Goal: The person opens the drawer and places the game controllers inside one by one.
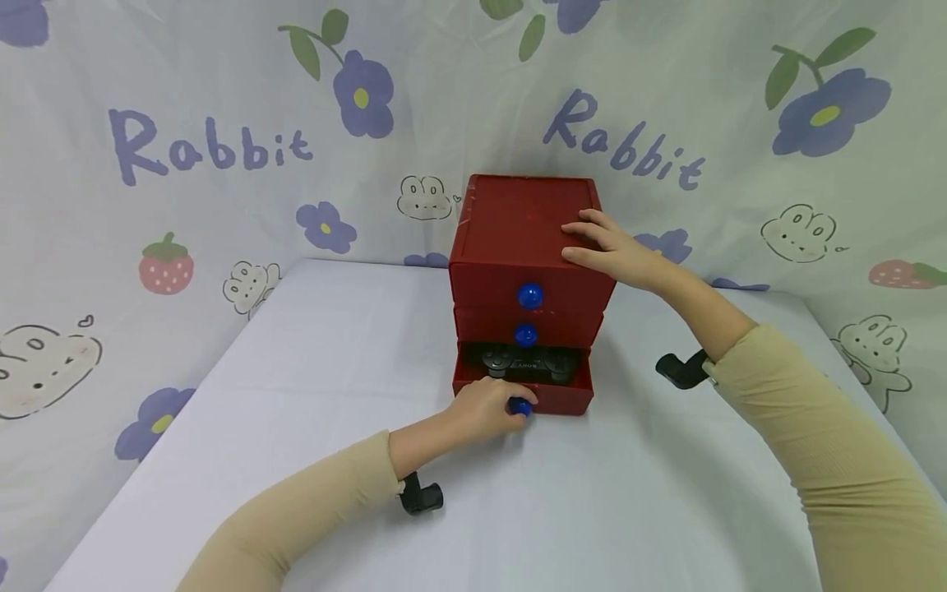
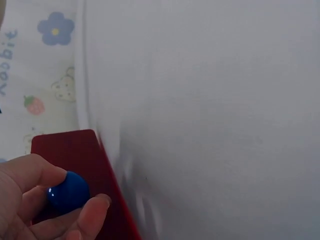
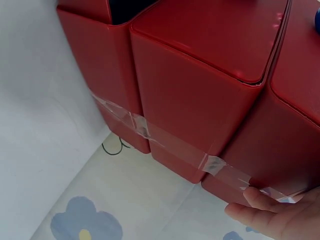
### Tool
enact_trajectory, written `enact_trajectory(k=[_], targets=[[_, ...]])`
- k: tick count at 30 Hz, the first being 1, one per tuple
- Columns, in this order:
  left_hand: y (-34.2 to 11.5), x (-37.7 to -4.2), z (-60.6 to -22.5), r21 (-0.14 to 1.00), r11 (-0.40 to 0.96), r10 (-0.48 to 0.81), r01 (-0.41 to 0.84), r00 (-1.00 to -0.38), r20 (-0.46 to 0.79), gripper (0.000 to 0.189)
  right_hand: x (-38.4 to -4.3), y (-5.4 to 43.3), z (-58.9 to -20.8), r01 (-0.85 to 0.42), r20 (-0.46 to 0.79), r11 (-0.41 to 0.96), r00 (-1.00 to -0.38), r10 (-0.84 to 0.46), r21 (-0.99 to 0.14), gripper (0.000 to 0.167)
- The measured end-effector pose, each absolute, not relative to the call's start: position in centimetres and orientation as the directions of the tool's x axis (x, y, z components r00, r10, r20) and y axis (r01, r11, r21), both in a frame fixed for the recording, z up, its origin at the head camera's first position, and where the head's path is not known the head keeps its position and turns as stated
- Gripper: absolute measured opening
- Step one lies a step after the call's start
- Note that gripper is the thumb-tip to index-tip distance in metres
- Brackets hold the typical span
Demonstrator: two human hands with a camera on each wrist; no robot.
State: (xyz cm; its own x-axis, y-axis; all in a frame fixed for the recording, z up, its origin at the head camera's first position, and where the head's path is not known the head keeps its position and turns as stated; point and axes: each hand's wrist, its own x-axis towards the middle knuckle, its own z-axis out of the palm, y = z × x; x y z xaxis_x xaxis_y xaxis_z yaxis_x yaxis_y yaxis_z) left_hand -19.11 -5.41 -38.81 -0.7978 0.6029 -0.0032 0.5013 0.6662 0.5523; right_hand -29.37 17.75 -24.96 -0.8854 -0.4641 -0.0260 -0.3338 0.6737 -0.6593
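Near the far edge of the bench (image 1: 311, 386) stands a red cabinet (image 1: 518, 271) with three drawers, backed by a printed cloth (image 1: 222, 148). Its bottom drawer (image 1: 555, 396) is pulled partway out; the two drawers above it are closed, each with a blue knob showing.

Left hand (image 1: 488, 407): fingers (image 2: 92, 212) and thumb are clamped on the bottom drawer's blue knob (image 2: 67, 192), pinching it from both sides. The left wrist view confirms this grip, with the red drawer front directly behind the knob.

Right hand (image 1: 610, 247): it rests flat on the cabinet top at the right front corner, fingers straight and slightly apart, holding nothing. The right wrist view shows only fingertips against the cabinet wall, beside a strip of clear tape (image 3: 165, 137) that runs across the wall.

A black game controller (image 1: 527, 362) lies inside the open drawer, fully within its walls, touching neither hand.

Status, as judged: the controller is already in the drawer and the cabinet is steadied. Whether the drawer is being opened or closed cannot be told. What remains appears to be the drawer travel itself.
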Motion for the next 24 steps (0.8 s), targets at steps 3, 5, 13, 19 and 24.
enact_trajectory(k=[3,5,13,19,24], targets=[[-5.2,-19.5,-38.9,0.555,0.676,0.59,0.485,-0.807,-0.014,0.028,-29.4,17.8,-25.0,-0.331,-0.025,0.673,-0.887,-0.461,-0.661,0.06],[-5.1,-19.8,-38.9,0.553,0.684,0.581,0.475,-0.814,-0.02,0.028,-29.4,17.8,-25.0,-0.331,-0.024,0.675,-0.888,-0.459,-0.66,0.06],[-4.6,-21.1,-39.0,0.534,0.717,0.546,0.449,-0.837,-0.029,0.028,-29.3,17.7,-25.0,-0.331,-0.024,0.676,-0.889,-0.458,-0.658,0.06],[-4.3,-22.1,-39.2,0.518,0.73,0.524,0.446,-0.852,-0.005,0.027,-29.2,17.7,-25.0,-0.334,-0.019,0.675,-0.889,-0.458,-0.658,0.061],[-4.0,-22.5,-39.5,0.502,0.752,0.499,0.427,-0.867,-0.01,0.03,-29.2,17.7,-25.0,-0.339,-0.014,0.677,-0.889,-0.458,-0.653,0.062]])
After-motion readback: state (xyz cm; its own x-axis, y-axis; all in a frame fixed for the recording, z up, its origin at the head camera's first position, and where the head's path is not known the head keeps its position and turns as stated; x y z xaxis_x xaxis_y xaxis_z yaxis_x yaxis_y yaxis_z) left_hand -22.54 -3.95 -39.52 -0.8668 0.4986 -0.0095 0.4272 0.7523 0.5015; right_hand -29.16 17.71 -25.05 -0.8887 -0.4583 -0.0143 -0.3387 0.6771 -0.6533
